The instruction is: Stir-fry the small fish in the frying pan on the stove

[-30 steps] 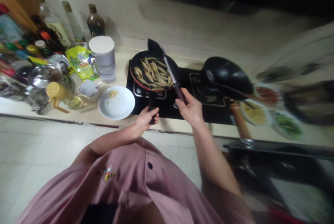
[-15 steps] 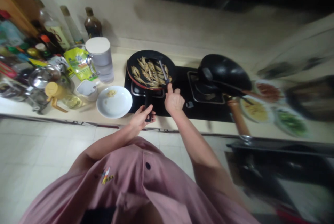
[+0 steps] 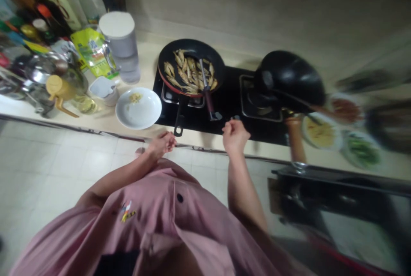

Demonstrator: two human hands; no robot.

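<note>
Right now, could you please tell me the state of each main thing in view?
Frying pan: upright on the stove
Small fish: browned, in the pan
Spatula: resting across the pan's rim
Left hand: off the pan's handle
Right hand: curled, off the spatula
White plate: holding pale bits
Pitcher: lidded
Burner flame: cannot tell

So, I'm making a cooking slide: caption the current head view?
Small browned fish in a frying pan, spatula across its rim, left hand and right hand nearby.
</note>
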